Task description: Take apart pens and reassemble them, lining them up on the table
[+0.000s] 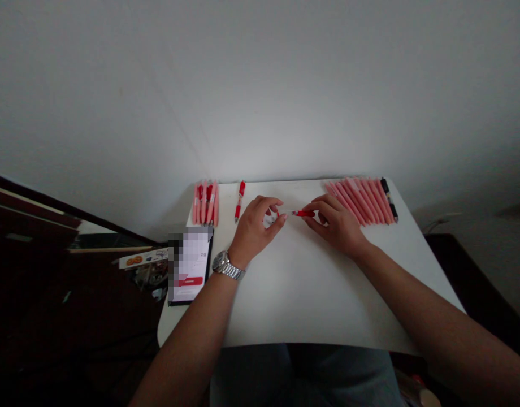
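Above the middle of the white table, a slim red pen with a clear section is held level between my two hands. My left hand, with a metal watch at its wrist, pinches the clear end between thumb and fingers. Thumb and fingers of my right hand close around the red end. Whether the pen is in one piece or two is too small to tell. Left of my left hand, another red pen with a clear middle lies alone near the back edge.
Several pink and red pens lie at the back left. A row of several pink pens lies at the back right, with a black pen beside it. A phone or tablet rests at the left edge. Behind the table rises a wall.
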{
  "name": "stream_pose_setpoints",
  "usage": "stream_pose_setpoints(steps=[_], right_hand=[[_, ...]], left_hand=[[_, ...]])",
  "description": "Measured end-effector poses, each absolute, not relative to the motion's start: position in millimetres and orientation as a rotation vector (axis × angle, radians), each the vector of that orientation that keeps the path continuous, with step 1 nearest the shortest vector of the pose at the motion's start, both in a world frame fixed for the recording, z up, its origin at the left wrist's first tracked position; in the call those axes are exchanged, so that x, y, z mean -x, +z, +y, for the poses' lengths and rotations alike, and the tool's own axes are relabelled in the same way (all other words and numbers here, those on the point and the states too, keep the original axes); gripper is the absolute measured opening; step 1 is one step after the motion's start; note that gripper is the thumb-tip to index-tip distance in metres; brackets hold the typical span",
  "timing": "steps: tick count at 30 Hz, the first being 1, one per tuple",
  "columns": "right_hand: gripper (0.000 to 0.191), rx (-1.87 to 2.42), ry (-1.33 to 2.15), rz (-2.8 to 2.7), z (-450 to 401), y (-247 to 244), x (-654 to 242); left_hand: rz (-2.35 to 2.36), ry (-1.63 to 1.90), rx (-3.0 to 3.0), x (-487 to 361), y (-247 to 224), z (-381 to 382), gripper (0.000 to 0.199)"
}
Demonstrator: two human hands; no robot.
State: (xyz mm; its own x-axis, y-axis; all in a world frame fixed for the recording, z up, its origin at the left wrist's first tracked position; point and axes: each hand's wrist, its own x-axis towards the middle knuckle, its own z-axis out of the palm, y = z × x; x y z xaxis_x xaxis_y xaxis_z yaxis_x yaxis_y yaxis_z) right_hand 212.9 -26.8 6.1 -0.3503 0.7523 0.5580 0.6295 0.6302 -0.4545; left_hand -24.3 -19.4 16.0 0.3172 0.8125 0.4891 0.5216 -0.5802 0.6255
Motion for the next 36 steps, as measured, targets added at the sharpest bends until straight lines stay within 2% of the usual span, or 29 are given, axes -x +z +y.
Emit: stream_pose_setpoints(steps=[7, 16, 20, 30, 36], right_hand=[[0.010, 1.050, 0.213, -2.103, -29.3, 8.1, -210.6], [0.014, 1.036, 0.267, -2.107, -27.7, 5.1, -213.5], [0.018, 1.035, 0.317, -2.125, -27.9, 4.8, -213.2], [0.014, 0.999, 0.310, -2.144, -26.5, 3.8, -211.8], [0.013, 1.017, 0.291, -2.113, -25.2, 4.9, -212.4]], left_hand=[[1.165, 1.092, -2.310, 23.8, 17.2, -19.9, 0.010], [1.148, 1.077, -2.316, 23.8, 18.0, -19.7, 0.007], [1.141, 1.055, -2.313, 22.6, 20.0, -21.2, 0.008], [1.139, 1.030, -2.330, 21.8, 19.0, -22.1, 0.010], [1.207, 1.032, -2.452, 21.9, 18.0, -21.4, 0.022]])
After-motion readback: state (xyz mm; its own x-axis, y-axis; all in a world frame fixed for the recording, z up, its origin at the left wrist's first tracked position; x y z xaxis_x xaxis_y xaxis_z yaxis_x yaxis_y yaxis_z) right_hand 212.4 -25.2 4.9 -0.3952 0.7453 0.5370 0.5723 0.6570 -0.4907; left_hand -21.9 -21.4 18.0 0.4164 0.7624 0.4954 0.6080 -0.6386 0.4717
